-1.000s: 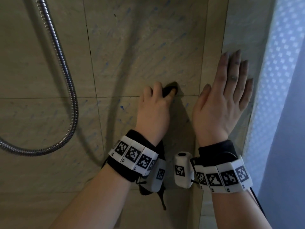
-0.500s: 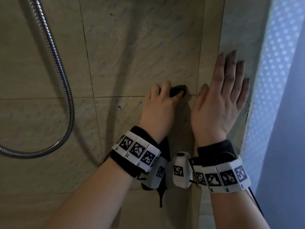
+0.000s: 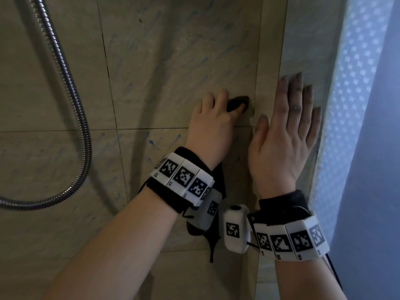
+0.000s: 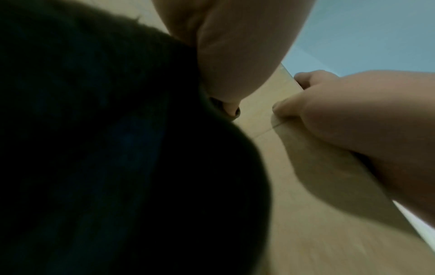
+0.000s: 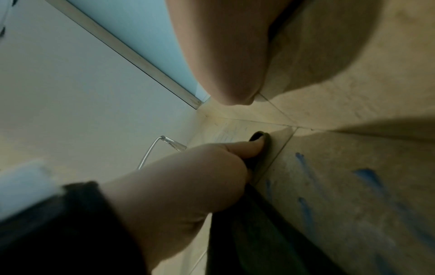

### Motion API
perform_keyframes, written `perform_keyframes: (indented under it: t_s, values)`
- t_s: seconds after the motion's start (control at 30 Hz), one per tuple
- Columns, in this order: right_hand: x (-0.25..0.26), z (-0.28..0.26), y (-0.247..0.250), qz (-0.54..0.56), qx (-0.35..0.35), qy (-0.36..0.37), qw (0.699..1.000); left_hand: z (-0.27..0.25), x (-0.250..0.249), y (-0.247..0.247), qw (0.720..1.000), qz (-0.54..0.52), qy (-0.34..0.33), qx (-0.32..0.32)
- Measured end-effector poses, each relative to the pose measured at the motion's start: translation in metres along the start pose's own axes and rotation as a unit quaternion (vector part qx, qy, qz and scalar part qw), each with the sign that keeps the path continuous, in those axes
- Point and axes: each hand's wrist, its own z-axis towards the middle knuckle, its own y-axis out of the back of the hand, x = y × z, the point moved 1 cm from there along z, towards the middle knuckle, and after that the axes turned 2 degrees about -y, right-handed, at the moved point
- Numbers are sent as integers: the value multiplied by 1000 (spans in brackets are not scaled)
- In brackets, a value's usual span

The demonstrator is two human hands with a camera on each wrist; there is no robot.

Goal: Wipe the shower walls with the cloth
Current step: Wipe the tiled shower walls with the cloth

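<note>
A dark cloth [image 3: 237,103] is pressed against the beige tiled shower wall [image 3: 173,50], just left of the corner joint. My left hand [image 3: 213,124] grips it with curled fingers, and its loose end hangs below the wrist. In the left wrist view the cloth [image 4: 117,148] fills the left half. My right hand [image 3: 283,135] lies flat on the wall to the right of the corner, fingers straight and pointing up, holding nothing. The right wrist view shows the left hand [image 5: 188,176] holding the cloth [image 5: 261,148] to the tile.
A metal shower hose [image 3: 71,100] loops down the wall at the left. A pale dotted curtain [image 3: 357,105] hangs at the right edge, close to my right hand. Blue streaks [image 5: 303,167] mark the tile below the cloth.
My left hand has slid the cloth to the right and slightly upward, closer to the corner joint. The right hand has stayed flat on the wall.
</note>
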Motion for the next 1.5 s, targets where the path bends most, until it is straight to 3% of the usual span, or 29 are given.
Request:
perform_keyframes:
  t_s: [0.13, 0.27, 0.37, 0.67, 0.87, 1.0, 1.27, 1.37, 1.5]
  values:
    - [1, 0, 0, -2, -4, 2, 1000, 7, -2, -5, 1000, 11, 5, -7]
    - [1, -1, -1, 0, -3, 0, 1000, -9, -9, -14, 998, 12, -53, -10]
    - [0, 0, -1, 0, -9, 1, 1000, -5, -5, -13, 998, 12, -58, -24]
    - [0, 0, -1, -3, -13, 6, 1000, -5, -12, -9, 998, 44, 20, -42]
    - [0, -1, -1, -6, -14, 6, 1000, -26, 16, -1, 980, 135, 138, -46]
    - [1, -1, -1, -8, -9, 0, 1000, -32, 10, 1, 972, 152, 175, -32]
    - [1, 0, -2, -13, -12, 0, 1000, 6, -27, -5, 998, 48, 38, -19]
    - [1, -1, -2, -12, -14, 0, 1000, 7, -26, -6, 998, 39, 34, -37]
    - [1, -1, -1, -11, -14, 3, 1000, -1, -16, 1, 993, 64, 85, -48]
